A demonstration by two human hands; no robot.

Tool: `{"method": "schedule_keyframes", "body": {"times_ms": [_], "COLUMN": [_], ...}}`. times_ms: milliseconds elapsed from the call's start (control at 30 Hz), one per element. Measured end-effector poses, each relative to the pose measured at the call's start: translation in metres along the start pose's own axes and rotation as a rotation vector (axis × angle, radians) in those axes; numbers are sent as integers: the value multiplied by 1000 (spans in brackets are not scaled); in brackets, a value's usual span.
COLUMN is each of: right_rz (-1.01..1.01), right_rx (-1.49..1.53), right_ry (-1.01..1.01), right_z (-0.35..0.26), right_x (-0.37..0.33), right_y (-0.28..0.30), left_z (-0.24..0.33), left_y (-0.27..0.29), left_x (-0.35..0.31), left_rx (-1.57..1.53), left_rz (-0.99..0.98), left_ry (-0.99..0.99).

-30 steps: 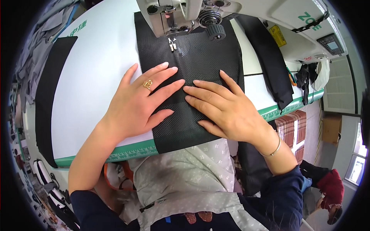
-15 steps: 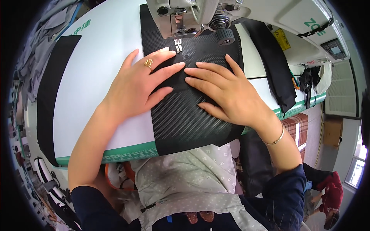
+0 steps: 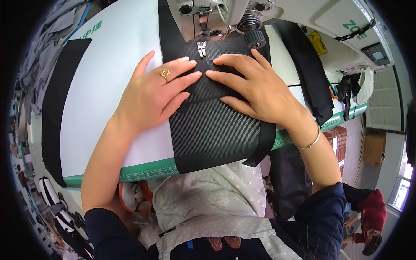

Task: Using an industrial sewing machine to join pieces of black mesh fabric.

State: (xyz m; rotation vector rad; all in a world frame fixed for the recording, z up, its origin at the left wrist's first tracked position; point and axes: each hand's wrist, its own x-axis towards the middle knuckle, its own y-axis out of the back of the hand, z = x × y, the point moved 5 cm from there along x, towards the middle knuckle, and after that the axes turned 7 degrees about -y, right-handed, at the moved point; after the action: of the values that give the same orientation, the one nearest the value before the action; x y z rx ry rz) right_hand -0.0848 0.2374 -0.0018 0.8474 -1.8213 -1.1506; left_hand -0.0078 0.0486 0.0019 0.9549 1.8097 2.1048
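A black mesh fabric panel [image 3: 216, 134] runs from the table's front edge to beneath the presser foot [image 3: 201, 49] of a sewing machine [image 3: 303, 17]. My left hand [image 3: 152, 93], with a gold ring on it, rests on the panel's left edge, fingers spread toward the foot. Flat on the panel's right part lies my right hand [image 3: 258, 89], its fingers apart and the fingertips near those of the left. Both hands press the fabric just in front of the foot; neither grips it. A black strip hangs along the panel's right edge at the front.
Another black strip [image 3: 65, 99] lies on the white table [image 3: 99, 104] at the left. Folded black fabric [image 3: 307, 73] sits right of the machine bed. Grey cloth [image 3: 47, 47] is heaped at the far left. A person in red [image 3: 372, 212] is at the lower right.
The mesh panel has slid a little away under the foot. My right fingers have moved up and bent somewhat more; my left hand has shifted slightly left.
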Motion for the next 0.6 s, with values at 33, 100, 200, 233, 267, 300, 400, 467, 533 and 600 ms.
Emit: {"method": "schedule_keyframes", "body": {"times_ms": [33, 100, 200, 233, 267, 300, 400, 467, 533, 600], "right_rz": [1, 5, 14, 17, 27, 28, 79, 114, 203, 215], "right_rx": [14, 6, -12, -23, -41, -40, -80, -101, -115, -113], "right_ry": [12, 23, 49, 61, 64, 68, 130, 144, 173, 158], "right_z": [2, 7, 12, 14, 16, 19, 24, 28, 27, 24], "right_x": [2, 6, 11, 13, 15, 17, 21, 21, 21, 20], "right_y": [-1, -2, -3, -3, -3, -4, -1, 0, 5, 9], "left_z": [-2, -6, -10, -12, -14, -14, -19, -22, -25, -28], "left_y": [0, -1, -2, -3, -3, -3, -6, -9, -10, -11], "left_x": [1, 2, 3, 3, 4, 4, 6, 6, 7, 7], "left_rx": [3, 5, 13, 15, 17, 20, 11, -18, -22, -25], "left_rz": [4, 9, 20, 19, 19, 19, 15, -23, -24, -27], "left_ry": [9, 18, 32, 44, 56, 58, 93, 128, 152, 178]}}
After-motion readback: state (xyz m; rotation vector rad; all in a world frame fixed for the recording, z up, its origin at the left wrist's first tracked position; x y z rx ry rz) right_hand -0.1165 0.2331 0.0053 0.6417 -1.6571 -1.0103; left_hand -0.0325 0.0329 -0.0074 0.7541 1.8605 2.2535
